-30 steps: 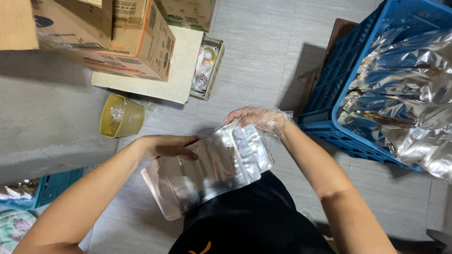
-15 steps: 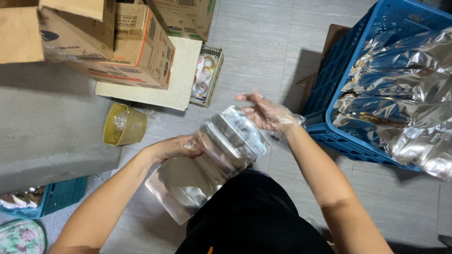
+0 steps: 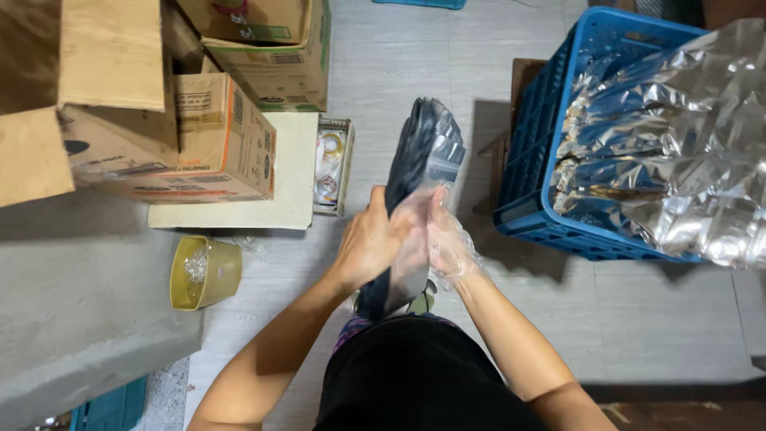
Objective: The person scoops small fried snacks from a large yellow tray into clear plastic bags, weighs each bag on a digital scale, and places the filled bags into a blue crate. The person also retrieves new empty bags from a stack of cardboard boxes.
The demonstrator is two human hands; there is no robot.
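Note:
A silver foil pouch stands on edge between my two hands, its narrow side turned towards the camera and its upper end pointing away from me. My left hand, bare, presses against the pouch's left face. My right hand wears a thin clear plastic glove and presses the right face, so the pouch's lower part is sandwiched between both palms. The pouch's bottom end reaches down to my lap, above my black clothing.
A blue plastic crate filled with several silver foil pouches stands to my right. Cardboard boxes are stacked at the left, with a small tray of round items beside them. A yellow tub sits on the grey tiled floor.
The pouch has turned from lying flat across my lap to standing edge-on. My right hand has come in from the pouch's far corner and both palms now close on it.

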